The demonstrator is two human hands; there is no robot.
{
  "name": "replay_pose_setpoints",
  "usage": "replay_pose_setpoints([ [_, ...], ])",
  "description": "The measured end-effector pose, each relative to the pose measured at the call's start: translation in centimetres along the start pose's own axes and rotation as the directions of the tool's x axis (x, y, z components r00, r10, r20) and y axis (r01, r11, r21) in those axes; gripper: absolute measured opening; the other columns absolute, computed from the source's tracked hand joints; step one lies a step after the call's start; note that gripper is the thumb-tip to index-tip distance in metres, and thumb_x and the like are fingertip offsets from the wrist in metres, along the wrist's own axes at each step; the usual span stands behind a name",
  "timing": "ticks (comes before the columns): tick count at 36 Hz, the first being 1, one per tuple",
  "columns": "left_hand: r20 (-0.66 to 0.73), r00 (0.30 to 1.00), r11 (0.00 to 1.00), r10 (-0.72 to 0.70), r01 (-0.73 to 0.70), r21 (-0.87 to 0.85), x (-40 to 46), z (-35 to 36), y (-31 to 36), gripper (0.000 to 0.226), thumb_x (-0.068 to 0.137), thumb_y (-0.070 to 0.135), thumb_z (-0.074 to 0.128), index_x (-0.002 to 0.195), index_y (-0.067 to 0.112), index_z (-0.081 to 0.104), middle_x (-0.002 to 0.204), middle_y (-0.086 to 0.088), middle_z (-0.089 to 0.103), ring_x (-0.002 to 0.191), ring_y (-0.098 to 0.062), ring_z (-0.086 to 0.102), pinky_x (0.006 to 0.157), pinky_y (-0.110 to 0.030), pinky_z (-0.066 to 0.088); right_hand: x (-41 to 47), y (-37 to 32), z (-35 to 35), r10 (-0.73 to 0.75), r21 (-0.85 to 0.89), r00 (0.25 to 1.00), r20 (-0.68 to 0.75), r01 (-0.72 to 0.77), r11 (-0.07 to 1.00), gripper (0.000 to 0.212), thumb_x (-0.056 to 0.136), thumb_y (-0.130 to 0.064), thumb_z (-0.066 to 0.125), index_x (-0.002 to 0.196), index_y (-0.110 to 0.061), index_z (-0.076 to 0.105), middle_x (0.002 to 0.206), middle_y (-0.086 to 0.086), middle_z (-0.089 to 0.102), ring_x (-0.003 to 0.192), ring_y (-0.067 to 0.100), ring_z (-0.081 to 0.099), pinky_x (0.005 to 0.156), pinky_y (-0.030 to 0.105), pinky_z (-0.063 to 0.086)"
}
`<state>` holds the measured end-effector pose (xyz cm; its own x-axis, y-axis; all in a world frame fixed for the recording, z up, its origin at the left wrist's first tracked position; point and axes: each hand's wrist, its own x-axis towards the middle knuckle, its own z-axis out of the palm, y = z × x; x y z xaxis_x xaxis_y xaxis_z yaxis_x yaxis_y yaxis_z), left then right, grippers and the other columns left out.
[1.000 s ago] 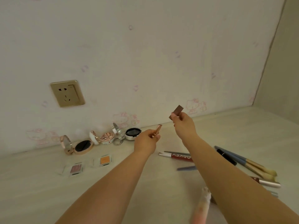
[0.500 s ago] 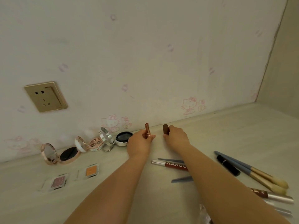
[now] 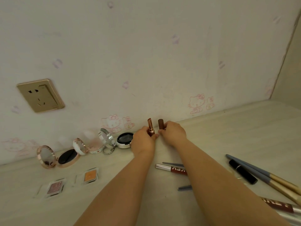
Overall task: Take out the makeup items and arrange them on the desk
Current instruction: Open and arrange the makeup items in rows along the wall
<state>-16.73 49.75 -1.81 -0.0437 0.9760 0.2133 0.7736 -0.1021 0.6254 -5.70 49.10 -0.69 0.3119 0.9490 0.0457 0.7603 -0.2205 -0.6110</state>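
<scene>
My left hand [image 3: 143, 141] grips an uncapped rose-gold lipstick [image 3: 150, 126], held upright on the desk [image 3: 244, 128] close to the wall. Right beside it, my right hand [image 3: 173, 134] holds the brown lipstick cap [image 3: 161, 123], also upright on the desk. Left of my hands, several open compacts line the wall: a silver one with a dark pan [image 3: 124, 139], a white and pink one [image 3: 91, 146], a rose-gold one [image 3: 65, 157]. Two clear eyeshadow cases [image 3: 90, 176] [image 3: 54, 187] lie in front of them.
Under and right of my right forearm lie a red-labelled lip gloss tube [image 3: 171, 168], a grey pencil [image 3: 184, 187], a black tube [image 3: 242, 173], two blue and gold brushes [image 3: 267, 176] and another red-labelled tube [image 3: 283, 207]. A gold wall socket [image 3: 39, 95] sits upper left.
Both hands came down from mid-air and moved toward the wall, standing the lipstick and its cap side by side on the desk. The view shifted slightly.
</scene>
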Motion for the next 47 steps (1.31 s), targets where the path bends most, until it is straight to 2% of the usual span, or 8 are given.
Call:
replay_pose_setpoints([
  [6, 0.010, 1.000, 0.999, -0.013, 0.014, -0.047, 0.1, 0.2, -0.3, 0.036, 0.079, 0.031, 0.072, 0.110, 0.017, 0.061, 0.112, -0.004, 0.064, 0.107, -0.024, 0.057, 0.082, -0.034, 0.045, 0.0, 0.1, 0.2, 0.012, 0.010, 1.000, 0.019, -0.012, 1.000, 0.039, 0.090, -0.030, 0.057, 0.124, -0.012, 0.052, 0.121, 0.009, 0.061, 0.113, 0.027, 0.054, 0.094, 0.037, 0.044],
  [12, -0.035, 0.999, 0.994, 0.011, -0.015, -0.112, -2.2, -0.7, -0.5, 0.067, 0.079, 0.030, 0.073, 0.134, 0.011, 0.040, 0.129, -0.009, 0.045, 0.116, -0.026, 0.051, 0.097, -0.041, 0.043, -2.3, 0.3, -1.9, 0.122, 0.313, 0.986, 0.113, -0.152, 0.938, 0.052, 0.091, -0.023, 0.058, 0.135, -0.007, 0.034, 0.130, 0.014, 0.051, 0.120, 0.028, 0.049, 0.098, 0.033, 0.038],
  [19, -0.103, 0.994, 0.969, 0.029, -0.053, -0.240, -8.3, -3.5, -0.5, 0.022, 0.092, 0.027, 0.054, 0.112, 0.018, 0.056, 0.103, 0.001, 0.060, 0.085, -0.016, 0.058, 0.074, -0.028, 0.044, -8.3, 2.4, -5.7, 0.125, 0.444, 0.992, 0.012, -0.117, 0.888, 0.008, 0.091, -0.019, 0.054, 0.099, -0.020, 0.057, 0.106, 0.008, 0.065, 0.100, 0.022, 0.059, 0.090, 0.035, 0.049],
  [23, -0.035, 0.990, 0.945, 0.134, -0.138, -0.297, -12.5, -4.7, 0.4, 0.009, 0.090, 0.021, 0.055, 0.093, 0.022, 0.064, 0.092, 0.003, 0.065, 0.081, -0.014, 0.060, 0.077, -0.030, 0.049, -12.9, 2.8, -7.9, 0.028, 0.411, 0.995, -0.098, 0.015, 0.911, 0.011, 0.093, -0.016, 0.052, 0.093, -0.023, 0.061, 0.086, -0.004, 0.060, 0.085, 0.013, 0.056, 0.075, 0.023, 0.039],
  [28, 0.012, 0.958, 0.910, 0.287, -0.268, -0.315, -16.3, -5.4, 1.9, 0.005, 0.087, 0.021, 0.060, 0.089, 0.022, 0.065, 0.087, 0.005, 0.066, 0.076, -0.010, 0.058, 0.074, -0.027, 0.049, -17.8, 3.6, -9.6, -0.017, 0.345, 0.973, -0.230, 0.098, 0.934, 0.015, 0.093, -0.014, 0.050, 0.091, -0.023, 0.062, 0.083, -0.008, 0.059, 0.077, 0.008, 0.054, 0.062, 0.012, 0.037],
  [39, 0.173, 0.882, 0.882, 0.438, -0.384, -0.272, -21.0, -5.6, 5.3, 0.008, 0.087, 0.023, 0.060, 0.091, 0.026, 0.066, 0.082, 0.013, 0.063, 0.077, -0.005, 0.059, 0.073, -0.025, 0.051, -25.6, 6.9, -10.1, 0.048, 0.278, 0.908, -0.417, 0.077, 0.957, 0.014, 0.091, -0.011, 0.054, 0.094, -0.016, 0.067, 0.086, -0.005, 0.061, 0.080, 0.009, 0.055, 0.058, 0.002, 0.033],
  [43, 0.260, 0.824, 0.864, 0.503, -0.471, -0.178, -21.7, -5.3, 6.0, 0.015, 0.086, 0.028, 0.059, 0.098, 0.032, 0.068, 0.097, 0.014, 0.067, 0.096, -0.008, 0.057, 0.082, -0.029, 0.049, -27.9, 8.3, -9.7, 0.030, 0.204, 0.931, -0.363, 0.048, 0.978, 0.016, 0.089, -0.012, 0.056, 0.101, -0.016, 0.065, 0.090, -0.006, 0.058, 0.083, 0.011, 0.054, 0.062, 0.012, 0.038],
  [47, 0.366, 0.767, 0.812, 0.528, -0.582, 0.048, -22.1, -5.2, 6.3, 0.026, 0.088, 0.040, 0.054, 0.111, 0.034, 0.063, 0.115, 0.010, 0.062, 0.111, -0.015, 0.046, 0.087, -0.032, 0.041, -29.0, 9.6, -8.8, 0.033, 0.076, 0.969, -0.244, -0.015, 0.997, 0.030, 0.085, -0.030, 0.061, 0.113, -0.019, 0.059, 0.111, -0.002, 0.054, 0.101, 0.015, 0.052, 0.082, 0.025, 0.043],
])
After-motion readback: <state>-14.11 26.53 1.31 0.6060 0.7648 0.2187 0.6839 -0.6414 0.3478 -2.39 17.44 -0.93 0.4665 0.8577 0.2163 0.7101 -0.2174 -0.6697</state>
